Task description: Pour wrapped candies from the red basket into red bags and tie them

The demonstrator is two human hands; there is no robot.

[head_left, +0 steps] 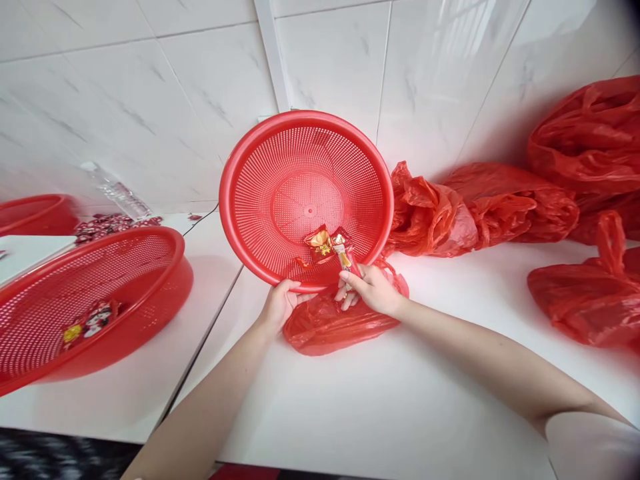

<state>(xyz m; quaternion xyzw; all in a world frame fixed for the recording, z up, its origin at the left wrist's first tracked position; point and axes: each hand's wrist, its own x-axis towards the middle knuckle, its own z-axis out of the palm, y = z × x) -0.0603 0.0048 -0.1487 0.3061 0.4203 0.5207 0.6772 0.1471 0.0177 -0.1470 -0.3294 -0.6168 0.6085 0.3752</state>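
A round red plastic colander point(305, 119) is tipped up with its opening facing me. My left hand point(279, 308) grips its near rim, thumb over the edge. My right hand point(376, 289) is closed on a small shiny red packet point(343, 248), held just inside the rim at the lower right. Beside that packet, a red and gold packet point(320, 244) lies against the colander's inner wall. Below both hands a red plastic bag point(340, 330) rests on the white table; the colander partly hides it, and its contents cannot be made out.
To the left stands another red colander point(165, 267) with a few packets point(97, 320) inside. Behind it are a pile of small dark red packets point(103, 227) and a clear plastic piece point(123, 195). Filled red bags point(515, 200) line the tiled wall at right; another bag point(590, 293) sits nearer.
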